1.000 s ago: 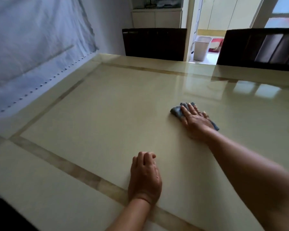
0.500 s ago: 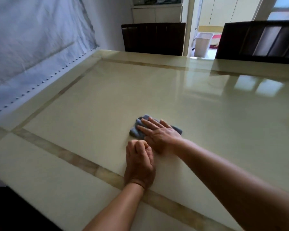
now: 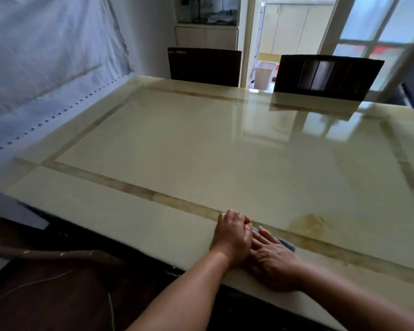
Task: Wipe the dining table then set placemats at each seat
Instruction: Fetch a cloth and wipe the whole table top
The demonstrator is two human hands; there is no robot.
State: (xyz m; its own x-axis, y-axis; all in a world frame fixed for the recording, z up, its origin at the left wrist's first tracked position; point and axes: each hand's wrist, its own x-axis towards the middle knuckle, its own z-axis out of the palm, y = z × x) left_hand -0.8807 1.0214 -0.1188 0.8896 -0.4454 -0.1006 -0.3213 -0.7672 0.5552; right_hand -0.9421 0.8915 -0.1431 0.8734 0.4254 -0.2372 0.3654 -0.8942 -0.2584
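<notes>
The left hand [image 3: 233, 237], fingers curled and holding nothing, rests on the surface [image 3: 177, 149] near its front edge. Just right of it, touching, the right hand [image 3: 271, 253] lies flat, fingers straight, pressing the cloth [image 3: 287, 244]. A second ago that hand wiped far out across the surface; now it is drawn back, so this stroke looks finished. The cloth is grey-blue, mostly hidden beneath the fingers.

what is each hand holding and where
Right hand presses flat on top of the cloth, not gripping it. Left hand rests curled, holding nothing.
</notes>
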